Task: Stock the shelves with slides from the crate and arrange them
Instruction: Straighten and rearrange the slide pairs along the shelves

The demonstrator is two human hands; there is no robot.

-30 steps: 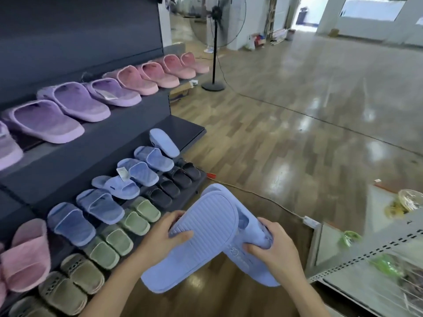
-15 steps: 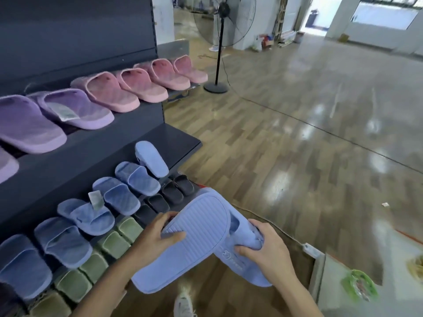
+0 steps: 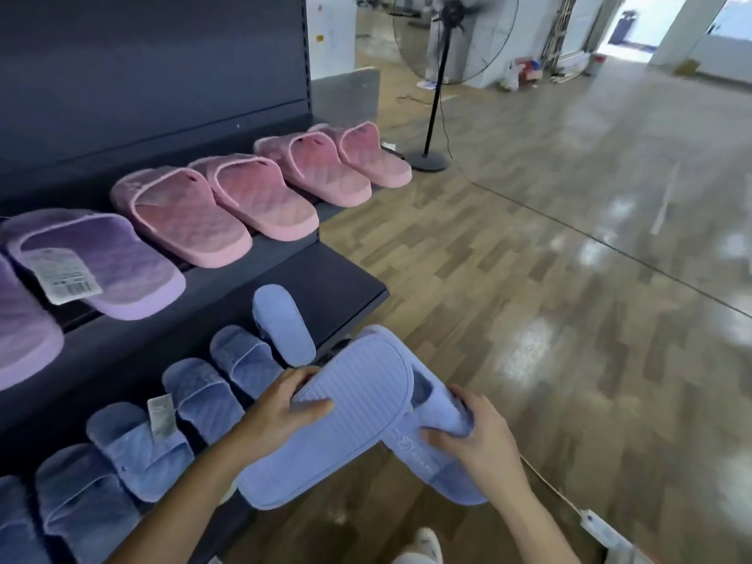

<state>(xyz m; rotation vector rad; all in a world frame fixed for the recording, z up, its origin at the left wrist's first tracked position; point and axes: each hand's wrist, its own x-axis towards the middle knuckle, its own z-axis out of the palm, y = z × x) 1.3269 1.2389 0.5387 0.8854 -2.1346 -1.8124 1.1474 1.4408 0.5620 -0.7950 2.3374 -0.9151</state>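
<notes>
Two pale blue slides are being held out in front of the shelving, just off the end of the lower shelf point(image 3: 337, 287) and above the wooden floor point(image 3: 529, 278). The left hand point(image 3: 276, 413) is gripping the upper slide point(image 3: 350, 425), which is lying sole-up with its ribbed tread showing. The thumb is pressing on the tread and the fingers are curling round the far edge. The right hand point(image 3: 480, 445) is clamping the second slide point(image 3: 451, 482), thumb beside the printed logo, fingers wrapping over the strap. That one is sitting partly under the first, the two touching where they cross.

On the lower shelf, a row of blue slides point(image 3: 191, 392) is lining up side by side, one carrying a white tag, and a lone blue slide point(image 3: 283, 323) is lying sole-up at the row's far end, with bare shelf beyond it. Up on the upper shelf point(image 3: 264, 258), pink slides point(image 3: 260, 193) are sitting four across, and a purple slide point(image 3: 101, 262) with a label is sitting next to them. Beyond the shelving, a pedestal fan point(image 3: 451, 34) is standing on the floor.
</notes>
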